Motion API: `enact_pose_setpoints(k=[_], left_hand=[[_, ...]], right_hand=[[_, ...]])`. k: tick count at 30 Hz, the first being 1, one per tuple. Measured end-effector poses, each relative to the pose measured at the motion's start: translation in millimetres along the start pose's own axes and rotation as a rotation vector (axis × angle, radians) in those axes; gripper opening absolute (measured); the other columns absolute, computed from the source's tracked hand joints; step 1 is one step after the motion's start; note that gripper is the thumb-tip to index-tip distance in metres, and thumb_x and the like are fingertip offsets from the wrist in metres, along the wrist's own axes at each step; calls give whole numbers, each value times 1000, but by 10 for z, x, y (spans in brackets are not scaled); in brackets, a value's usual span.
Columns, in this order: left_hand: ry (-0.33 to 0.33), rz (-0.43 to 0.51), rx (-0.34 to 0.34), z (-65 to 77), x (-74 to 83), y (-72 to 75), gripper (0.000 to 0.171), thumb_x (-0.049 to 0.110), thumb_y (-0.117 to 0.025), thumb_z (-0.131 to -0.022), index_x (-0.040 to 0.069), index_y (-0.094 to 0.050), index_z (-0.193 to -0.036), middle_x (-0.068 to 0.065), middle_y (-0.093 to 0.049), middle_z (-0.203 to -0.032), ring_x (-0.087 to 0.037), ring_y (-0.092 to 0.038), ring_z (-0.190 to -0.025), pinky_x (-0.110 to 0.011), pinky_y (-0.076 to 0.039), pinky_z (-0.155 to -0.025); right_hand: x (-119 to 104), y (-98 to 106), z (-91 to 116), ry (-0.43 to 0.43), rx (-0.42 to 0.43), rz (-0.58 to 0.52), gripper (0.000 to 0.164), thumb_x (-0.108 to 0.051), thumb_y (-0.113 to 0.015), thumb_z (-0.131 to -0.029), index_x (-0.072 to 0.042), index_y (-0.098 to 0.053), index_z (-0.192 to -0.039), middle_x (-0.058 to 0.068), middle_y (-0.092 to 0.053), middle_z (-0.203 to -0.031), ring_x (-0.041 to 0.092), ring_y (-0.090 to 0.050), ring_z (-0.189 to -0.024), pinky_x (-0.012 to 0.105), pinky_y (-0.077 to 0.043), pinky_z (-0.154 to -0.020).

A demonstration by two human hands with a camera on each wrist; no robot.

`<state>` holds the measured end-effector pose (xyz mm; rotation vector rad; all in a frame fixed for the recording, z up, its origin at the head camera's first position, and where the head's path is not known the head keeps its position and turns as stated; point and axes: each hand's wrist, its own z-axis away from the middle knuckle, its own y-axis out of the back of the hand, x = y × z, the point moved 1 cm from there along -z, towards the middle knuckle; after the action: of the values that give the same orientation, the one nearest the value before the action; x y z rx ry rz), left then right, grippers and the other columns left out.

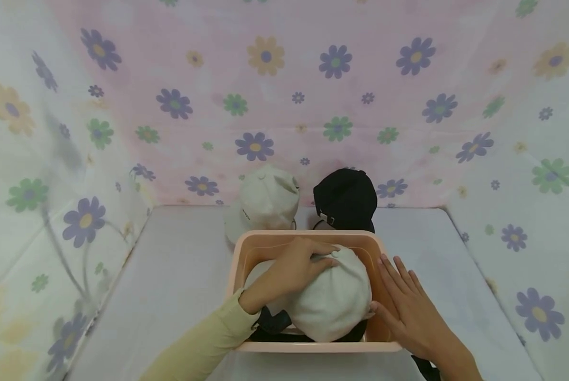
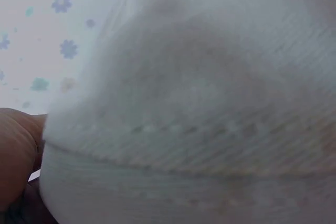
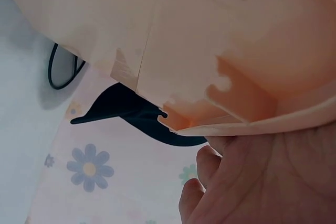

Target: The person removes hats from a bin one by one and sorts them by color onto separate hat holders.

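In the head view my left hand (image 1: 291, 270) reaches into a peach plastic bin (image 1: 313, 347) and pinches the top of a white baseball cap (image 1: 332, 304) between thumb and fingers. The cap's pale cloth (image 2: 199, 93) fills most of the left wrist view, blurred. Dark cloth (image 1: 353, 333) lies under the cap in the bin. My right hand (image 1: 415, 315) lies against the bin's right side with its fingers straight. Its thumb reaches over the rim near the cap; whether they touch I cannot tell. From the right wrist, the palm (image 3: 283, 177) shows beside the bin's outer wall (image 3: 105, 19).
Behind the bin stand another white cap (image 1: 270, 198) at left and a black cap (image 1: 346, 198) at right. The white tabletop (image 1: 179, 264) extends on both sides. Flowered cloth (image 1: 298, 116) hangs at the back and sides.
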<state>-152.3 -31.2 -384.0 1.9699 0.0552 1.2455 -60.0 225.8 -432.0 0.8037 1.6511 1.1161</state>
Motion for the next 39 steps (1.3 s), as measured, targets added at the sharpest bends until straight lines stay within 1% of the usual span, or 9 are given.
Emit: enact_pose_setpoints(k=[13,18,20,23,26,27,30,35,39], left_hand=[[-64,153,122,132,42,226,27,15,-69,-98,13,-75,-124,-1,-73,-122,-11,-67,-113,-27,-55,-92],[-64,169,195,151,62,308,29,18,-70,-98,13,-74,-126,-2,-74,-122,-11,-68,-110,-27,-56,-90],[-58,160,237,157,73,347,30,21,-70,-98,15,-73,-128,-3,-76,-114,-9,-69,-98,-24,-55,-81],[-52,168,306,154,115,444,31,23,-69,-99,17,-72,-129,-1,-75,-116,-7,-68,-95,-23,-54,-79],[-76,194,367,143,185,594,31,19,-66,-100,14,-71,-131,-4,-74,-121,-11,-70,-101,-26,-56,-85],[-94,210,384,136,213,655,32,16,-66,-100,11,-70,-131,-6,-70,-130,-14,-69,-111,-29,-56,-91],[-125,228,438,117,291,859,31,10,-64,-101,6,-70,-131,-11,-71,-127,-18,-71,-105,-31,-59,-86],[-139,182,585,84,388,1272,28,10,-64,-101,6,-71,-128,-11,-73,-122,-8,-72,-92,-23,-58,-74],[-226,89,709,46,364,1581,28,7,-65,-100,4,-71,-127,-14,-73,-120,-1,-71,-88,-19,-56,-75]], right_hand=[[48,-10,-3,-1,6,-9,77,-45,-52,-104,-13,-17,-164,5,-14,-171,21,4,-159,25,17,-121],[61,-15,-10,1,10,-21,77,-45,-52,-104,-14,-16,-164,5,-14,-171,18,6,-158,27,15,-123],[65,-19,-7,-3,6,-33,76,-44,-53,-104,-15,-16,-165,5,-13,-171,18,5,-158,29,14,-124],[71,-24,3,-13,-5,-40,76,-44,-52,-105,-15,-15,-164,5,-12,-172,22,4,-159,32,13,-125],[74,-21,1,-22,-13,-38,76,-45,-52,-105,-15,-15,-164,5,-12,-172,25,2,-159,35,12,-125],[73,-17,-2,-22,-13,-37,76,-45,-51,-105,-14,-16,-164,5,-12,-172,27,0,-159,36,12,-126],[63,-4,-8,-21,-15,-42,75,-45,-51,-105,-12,-18,-164,5,-13,-171,26,0,-159,40,8,-127],[45,11,-8,-15,-21,-65,74,-44,-51,-105,-10,-20,-163,5,-13,-171,25,1,-159,46,2,-128],[44,5,7,-20,-23,-77,74,-44,-51,-105,-10,-20,-163,5,-14,-171,25,1,-159,45,3,-128]])
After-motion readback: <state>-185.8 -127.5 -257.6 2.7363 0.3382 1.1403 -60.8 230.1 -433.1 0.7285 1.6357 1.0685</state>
